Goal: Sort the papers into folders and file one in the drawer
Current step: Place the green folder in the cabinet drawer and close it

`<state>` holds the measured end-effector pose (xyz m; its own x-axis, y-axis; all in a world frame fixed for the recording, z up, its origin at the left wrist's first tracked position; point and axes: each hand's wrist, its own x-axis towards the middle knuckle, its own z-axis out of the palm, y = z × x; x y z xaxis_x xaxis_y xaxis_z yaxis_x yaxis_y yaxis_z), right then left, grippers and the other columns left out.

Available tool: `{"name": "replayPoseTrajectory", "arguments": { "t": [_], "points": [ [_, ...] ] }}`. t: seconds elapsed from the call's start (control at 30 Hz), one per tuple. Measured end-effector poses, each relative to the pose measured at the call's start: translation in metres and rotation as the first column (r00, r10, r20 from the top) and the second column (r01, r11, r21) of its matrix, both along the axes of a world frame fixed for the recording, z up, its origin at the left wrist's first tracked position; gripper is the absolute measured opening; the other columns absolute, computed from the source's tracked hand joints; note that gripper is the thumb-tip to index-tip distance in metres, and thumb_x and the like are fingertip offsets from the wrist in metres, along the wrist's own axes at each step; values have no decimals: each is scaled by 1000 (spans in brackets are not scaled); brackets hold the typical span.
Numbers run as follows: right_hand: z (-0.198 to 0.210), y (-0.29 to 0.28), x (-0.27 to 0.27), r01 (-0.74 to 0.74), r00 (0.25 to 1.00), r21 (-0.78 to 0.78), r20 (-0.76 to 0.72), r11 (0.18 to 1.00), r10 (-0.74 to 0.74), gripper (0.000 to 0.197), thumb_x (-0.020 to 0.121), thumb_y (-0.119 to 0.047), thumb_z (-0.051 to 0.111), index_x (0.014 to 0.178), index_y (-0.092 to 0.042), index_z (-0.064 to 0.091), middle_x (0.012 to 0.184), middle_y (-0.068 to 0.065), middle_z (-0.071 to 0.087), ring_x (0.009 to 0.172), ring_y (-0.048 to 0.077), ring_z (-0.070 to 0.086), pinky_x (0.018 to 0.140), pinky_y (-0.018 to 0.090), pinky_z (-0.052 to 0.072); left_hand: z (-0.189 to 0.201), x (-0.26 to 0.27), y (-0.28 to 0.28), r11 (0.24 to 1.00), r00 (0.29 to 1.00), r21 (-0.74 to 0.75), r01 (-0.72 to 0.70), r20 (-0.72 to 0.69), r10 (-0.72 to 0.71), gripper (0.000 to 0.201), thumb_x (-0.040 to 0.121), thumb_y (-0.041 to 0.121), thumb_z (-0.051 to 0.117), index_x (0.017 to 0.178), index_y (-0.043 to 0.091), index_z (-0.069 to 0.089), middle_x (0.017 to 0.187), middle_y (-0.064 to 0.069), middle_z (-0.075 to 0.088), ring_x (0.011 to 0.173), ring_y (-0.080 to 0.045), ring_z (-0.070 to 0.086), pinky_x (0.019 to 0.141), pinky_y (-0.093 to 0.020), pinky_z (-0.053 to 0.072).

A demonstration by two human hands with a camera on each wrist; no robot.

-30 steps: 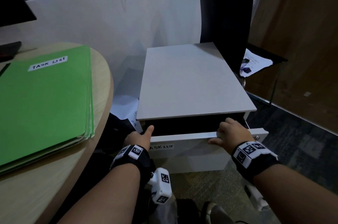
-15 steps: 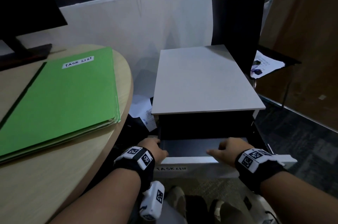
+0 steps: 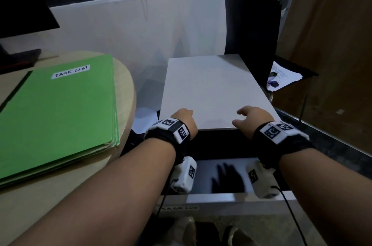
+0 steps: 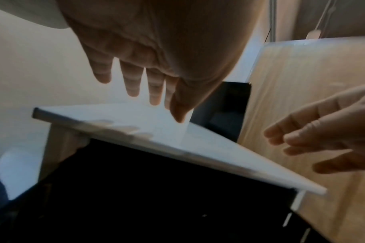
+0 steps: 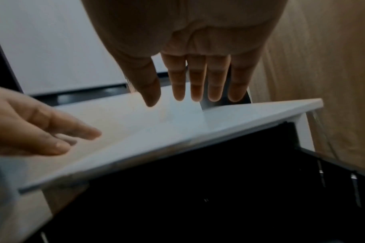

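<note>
A white drawer cabinet point(image 3: 213, 93) stands beside the desk. Its top drawer point(image 3: 221, 199) is pulled out and its inside looks bare and dark. The drawer front carries a "TASK LIST" label point(image 3: 179, 208). A stack of green folders point(image 3: 54, 113) labelled "TASK LIST" lies on the round wooden desk point(image 3: 126, 82). My left hand point(image 3: 184, 120) hovers over the cabinet top's front left edge, fingers relaxed and spread point(image 4: 133, 83), holding nothing. My right hand point(image 3: 251, 119) hovers over the front right edge, fingers straight point(image 5: 198, 82), also empty.
A black chair point(image 3: 251, 30) stands behind the cabinet. Printed papers point(image 3: 281, 78) lie on a dark surface to the right. A wooden panel point(image 3: 332, 44) rises at the far right. A monitor base point(image 3: 18, 60) sits at the desk's back. My shoes point(image 3: 187, 229) are below the drawer.
Both hands pulled the drawer out by its front edge, then let go and rose above the cabinet top. The drawer now stands far open. My head has moved closer.
</note>
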<state>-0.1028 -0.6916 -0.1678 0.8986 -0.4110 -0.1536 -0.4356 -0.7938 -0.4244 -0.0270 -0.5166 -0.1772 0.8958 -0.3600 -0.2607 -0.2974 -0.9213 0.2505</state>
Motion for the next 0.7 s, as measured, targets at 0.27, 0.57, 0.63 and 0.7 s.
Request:
{"name": "replayPoseTrajectory", "arguments": {
  "t": [0.27,0.57,0.63,0.7],
  "points": [
    [-50,-3,25,-212,952,-188,-263,959,159,49,78,-40,71,119,-19,53,123,7,48,111,30,53,93,36,46,-38,6,18,938,984,297,178,-48,-171,118,44,70,78,137,17,31,148,-2,29,137,-26,31,106,-60,20],
    [-49,0,31,-284,929,-245,-309,927,203,30,83,-16,58,113,-15,61,116,10,54,101,30,59,85,36,50,-58,-16,28,890,974,397,226,-76,-214,164,27,88,66,146,19,-23,156,-6,-23,144,-31,-17,102,-71,-8],
    [-47,-1,38,-278,922,-236,-338,931,190,29,80,-16,59,108,-14,66,112,9,61,97,30,63,86,38,53,-56,-21,30,881,970,408,241,-96,-221,165,25,89,65,145,21,-25,155,-7,-26,143,-33,-20,98,-74,-12],
    [-46,0,43,-281,913,-233,-364,931,184,27,77,-19,60,102,-14,69,105,8,67,90,29,65,83,41,55,-54,-27,33,869,963,415,271,-122,-241,162,25,89,64,145,25,-25,153,-10,-29,141,-36,-22,96,-74,-15]
  ]
}}
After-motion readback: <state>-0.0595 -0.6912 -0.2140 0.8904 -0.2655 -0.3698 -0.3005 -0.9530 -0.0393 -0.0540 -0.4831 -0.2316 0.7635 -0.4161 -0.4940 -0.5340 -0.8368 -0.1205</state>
